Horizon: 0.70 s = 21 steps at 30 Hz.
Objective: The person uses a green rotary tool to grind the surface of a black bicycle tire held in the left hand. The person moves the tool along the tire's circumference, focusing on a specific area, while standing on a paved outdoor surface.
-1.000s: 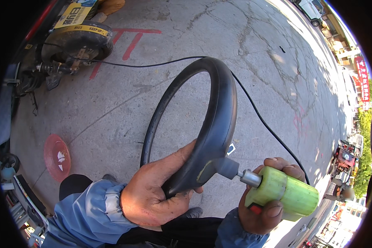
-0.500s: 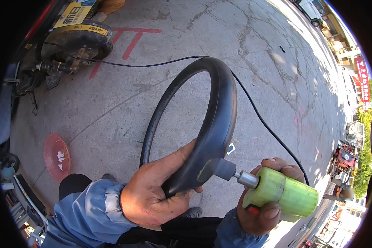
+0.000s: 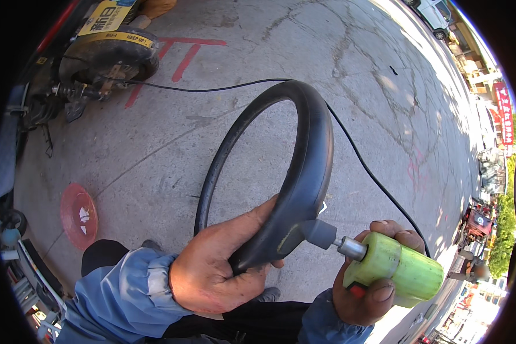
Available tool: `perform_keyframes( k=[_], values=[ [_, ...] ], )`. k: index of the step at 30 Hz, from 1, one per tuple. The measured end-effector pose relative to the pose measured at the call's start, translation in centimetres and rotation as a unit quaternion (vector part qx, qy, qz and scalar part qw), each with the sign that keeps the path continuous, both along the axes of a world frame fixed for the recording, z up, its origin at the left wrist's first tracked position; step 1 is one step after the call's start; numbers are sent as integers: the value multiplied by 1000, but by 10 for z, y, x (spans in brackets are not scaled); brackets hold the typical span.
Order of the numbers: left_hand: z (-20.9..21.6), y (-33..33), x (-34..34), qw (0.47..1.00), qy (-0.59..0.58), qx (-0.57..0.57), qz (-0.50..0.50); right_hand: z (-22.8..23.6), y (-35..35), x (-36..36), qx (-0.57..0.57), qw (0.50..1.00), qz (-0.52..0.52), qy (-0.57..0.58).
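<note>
A black rubber inner tube stands tilted upright before me, its ring rising away from my hands. My left hand is closed around its lower end, thumb on one side and fingers partly hidden behind. Beside that grip, a faint yellowish outline marks the rubber. My right hand is wrapped round a yellow-green power tool with a red switch and a metal chuck. The tool's grey grinding head appears to rest against the tube next to the marked spot.
A black cable runs behind the tube toward a vehicle wheel at the upper left. A pinkish-red basin with white scraps sits on the concrete at left. Parked vehicles and a person are at the far right.
The tube and my left hand have shifted slightly right. My right hand and the tool also moved a little right, and the grinding head looks sharper than before.
</note>
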State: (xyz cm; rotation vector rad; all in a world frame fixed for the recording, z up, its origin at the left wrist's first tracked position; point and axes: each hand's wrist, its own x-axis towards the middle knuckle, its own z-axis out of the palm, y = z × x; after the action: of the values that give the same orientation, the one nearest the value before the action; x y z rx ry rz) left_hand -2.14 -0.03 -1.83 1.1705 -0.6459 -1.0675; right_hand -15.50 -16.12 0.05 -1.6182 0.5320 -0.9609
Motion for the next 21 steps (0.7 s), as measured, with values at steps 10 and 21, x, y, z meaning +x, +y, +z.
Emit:
perform_keyframes(
  k=[10, 21],
  values=[
    [-1, -2, 1, 1000, -7, -2, -5, 2, 0, -2, 5, 1000, 13, 11],
    [1, -1, 1, 1000, 18, 6, -7, 2, 1, 2, -4, 1000, 11, 2]
  ],
)
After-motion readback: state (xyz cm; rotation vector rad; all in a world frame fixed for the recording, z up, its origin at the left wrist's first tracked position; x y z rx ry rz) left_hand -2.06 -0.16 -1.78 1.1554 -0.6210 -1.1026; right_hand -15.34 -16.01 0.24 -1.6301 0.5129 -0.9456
